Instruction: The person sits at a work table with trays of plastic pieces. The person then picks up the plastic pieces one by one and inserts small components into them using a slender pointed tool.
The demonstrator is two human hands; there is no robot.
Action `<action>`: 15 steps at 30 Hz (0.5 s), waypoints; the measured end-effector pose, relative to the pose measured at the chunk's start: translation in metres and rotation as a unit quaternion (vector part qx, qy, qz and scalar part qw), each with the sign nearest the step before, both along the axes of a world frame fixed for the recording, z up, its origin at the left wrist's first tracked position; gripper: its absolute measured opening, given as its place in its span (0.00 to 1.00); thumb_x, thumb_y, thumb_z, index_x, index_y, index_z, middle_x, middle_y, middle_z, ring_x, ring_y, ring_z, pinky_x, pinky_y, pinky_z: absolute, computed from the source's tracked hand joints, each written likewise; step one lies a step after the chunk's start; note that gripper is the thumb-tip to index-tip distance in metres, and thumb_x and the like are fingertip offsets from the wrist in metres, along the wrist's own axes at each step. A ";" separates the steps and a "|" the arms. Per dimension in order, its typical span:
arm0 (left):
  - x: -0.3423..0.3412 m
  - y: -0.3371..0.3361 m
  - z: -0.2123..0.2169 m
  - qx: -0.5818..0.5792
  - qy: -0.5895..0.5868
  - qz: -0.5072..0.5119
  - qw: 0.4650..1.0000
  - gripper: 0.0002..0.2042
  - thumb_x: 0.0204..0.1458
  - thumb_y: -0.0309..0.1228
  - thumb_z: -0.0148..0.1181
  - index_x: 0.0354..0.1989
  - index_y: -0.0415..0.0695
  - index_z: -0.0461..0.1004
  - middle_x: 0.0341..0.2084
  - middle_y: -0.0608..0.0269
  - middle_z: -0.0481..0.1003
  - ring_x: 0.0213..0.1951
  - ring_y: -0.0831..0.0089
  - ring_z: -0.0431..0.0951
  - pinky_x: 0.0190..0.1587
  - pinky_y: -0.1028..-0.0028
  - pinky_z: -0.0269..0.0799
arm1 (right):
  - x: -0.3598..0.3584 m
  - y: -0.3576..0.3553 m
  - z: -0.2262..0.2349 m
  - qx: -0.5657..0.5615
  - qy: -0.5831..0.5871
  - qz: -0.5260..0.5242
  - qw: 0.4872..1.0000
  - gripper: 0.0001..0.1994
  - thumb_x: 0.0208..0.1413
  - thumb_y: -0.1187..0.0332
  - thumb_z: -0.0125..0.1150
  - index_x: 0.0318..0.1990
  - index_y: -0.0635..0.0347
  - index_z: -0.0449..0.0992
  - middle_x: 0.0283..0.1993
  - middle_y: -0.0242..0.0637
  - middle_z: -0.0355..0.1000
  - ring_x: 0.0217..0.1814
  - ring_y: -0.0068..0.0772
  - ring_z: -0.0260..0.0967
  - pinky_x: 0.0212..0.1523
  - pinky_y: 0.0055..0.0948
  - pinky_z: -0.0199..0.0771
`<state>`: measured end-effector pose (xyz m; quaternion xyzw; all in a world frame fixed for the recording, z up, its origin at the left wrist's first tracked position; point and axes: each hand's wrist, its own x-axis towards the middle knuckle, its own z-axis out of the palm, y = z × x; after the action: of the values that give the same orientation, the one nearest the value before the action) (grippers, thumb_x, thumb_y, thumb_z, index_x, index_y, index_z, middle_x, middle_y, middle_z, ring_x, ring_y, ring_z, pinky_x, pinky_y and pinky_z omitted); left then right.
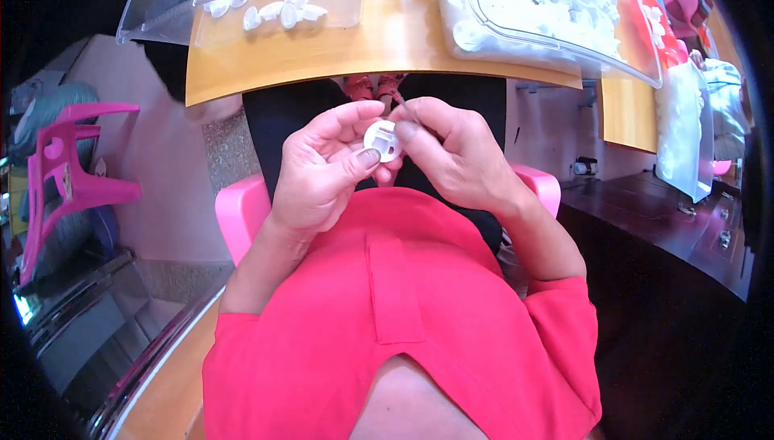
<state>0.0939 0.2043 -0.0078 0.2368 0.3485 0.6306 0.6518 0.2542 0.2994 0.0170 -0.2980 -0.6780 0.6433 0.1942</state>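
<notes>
A small round white plastic part, with a recess and slots in its face, is held above my lap, just below the table's near edge. My left hand grips it from the left, thumb on its lower rim and fingers curled behind. My right hand is closed in a pinch at the part's upper right edge, the thumb tip against it. Whatever lies between the right thumb and forefinger is too small and hidden to make out.
A clear plastic tray with white parts stands at the table's left. A bigger clear bin, heaped with similar parts, stands on the right of the wooden table. A pink plastic chair is at far left. Another person's sleeve shows at far right.
</notes>
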 end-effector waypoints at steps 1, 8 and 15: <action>-0.001 0.001 -0.001 0.013 0.014 0.012 1.000 0.18 0.53 0.18 0.55 0.54 0.34 0.66 0.39 0.53 0.75 0.38 0.69 0.77 0.38 0.75 0.76 | 0.002 0.002 -0.001 -0.001 0.000 0.003 1.000 0.07 0.58 0.72 0.51 0.35 0.69 0.71 0.28 0.45 0.73 0.29 0.28 0.71 0.30 0.28 0.70; -0.001 0.004 -0.013 0.078 0.062 0.032 0.995 0.19 0.50 0.16 0.57 0.53 0.34 0.68 0.44 0.56 0.72 0.42 0.69 0.76 0.42 0.73 0.75 | 0.038 -0.001 -0.010 0.313 -0.019 0.017 0.949 0.20 0.51 0.85 0.51 0.53 0.62 0.71 0.26 0.38 0.65 0.26 0.30 0.66 0.27 0.25 0.67; 0.010 0.000 -0.021 0.097 0.017 0.015 0.995 0.20 0.50 0.17 0.59 0.53 0.33 0.68 0.46 0.55 0.72 0.44 0.71 0.75 0.48 0.73 0.74 | 0.039 -0.008 -0.025 0.426 -0.012 0.007 0.905 0.23 0.40 0.86 0.56 0.49 0.64 0.72 0.24 0.40 0.65 0.23 0.37 0.67 0.22 0.31 0.67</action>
<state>0.1042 0.2046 -0.0290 0.3039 0.3003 0.6670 0.6104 0.2929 0.2915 -0.0084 -0.1900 -0.8916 0.2910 0.2902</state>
